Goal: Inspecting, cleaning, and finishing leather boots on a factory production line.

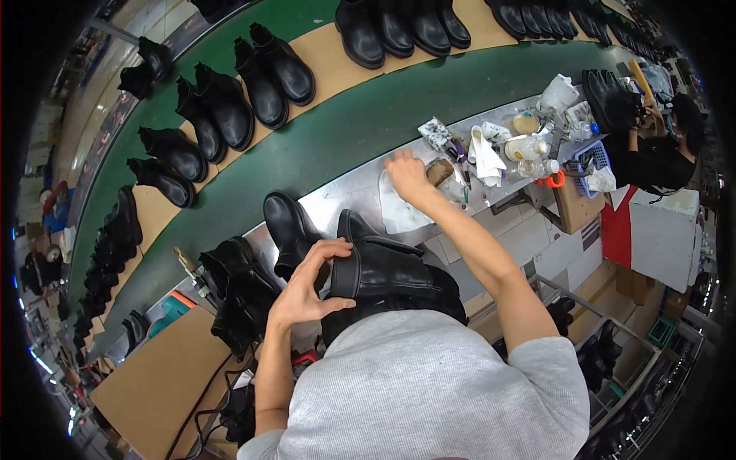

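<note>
A black leather ankle boot (383, 270) lies on its side against my body, its sole end toward the left. My left hand (310, 287) is closed on its heel, thumb below and fingers above. Out over the metal worktop, my right hand (408, 175) reaches down with its fingers apart, the tips at a pale sheet (395, 205). Nothing shows in that hand, though its palm is hidden. Right beside it lies a brown block (439, 172). Another black boot (287, 222) stands on the worktop's left part, near my left hand.
Pairs of black boots stand on tan board (322, 57) along the green conveyor (337, 119). Bottles (527, 147), a white cloth (485, 157), orange-handled scissors (553, 180) and a blue basket (594, 165) crowd the worktop's right. Another person (655, 157) works at far right. Cardboard (165, 376) leans at lower left.
</note>
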Available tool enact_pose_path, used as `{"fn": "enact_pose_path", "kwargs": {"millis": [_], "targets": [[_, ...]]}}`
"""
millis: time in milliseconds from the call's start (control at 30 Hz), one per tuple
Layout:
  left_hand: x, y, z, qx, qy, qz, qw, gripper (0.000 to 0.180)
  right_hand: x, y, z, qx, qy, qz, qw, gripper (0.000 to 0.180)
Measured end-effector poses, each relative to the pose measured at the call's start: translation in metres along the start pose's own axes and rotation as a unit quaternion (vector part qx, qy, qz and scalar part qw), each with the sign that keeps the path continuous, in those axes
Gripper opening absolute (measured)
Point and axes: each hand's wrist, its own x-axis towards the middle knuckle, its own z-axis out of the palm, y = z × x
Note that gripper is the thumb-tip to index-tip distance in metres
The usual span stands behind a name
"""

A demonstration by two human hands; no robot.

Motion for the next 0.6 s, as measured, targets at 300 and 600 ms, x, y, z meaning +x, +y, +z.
{"fn": "enact_pose_path", "kwargs": {"millis": [300, 600], "targets": [[0.02, -0.016, 0.023, -0.153, 0.206, 0.049, 0.965, 0.062, -0.072, 0.037, -0.028, 0.857, 0.148, 0.128, 0.476, 0.014], [0.058, -0.011, 0.038, -0.056, 0.354, 0.038, 0.933, 0.028, -0.174, 0.228, -0.005, 0.765, 0.355, 0.335, 0.421, 0.039]]}}
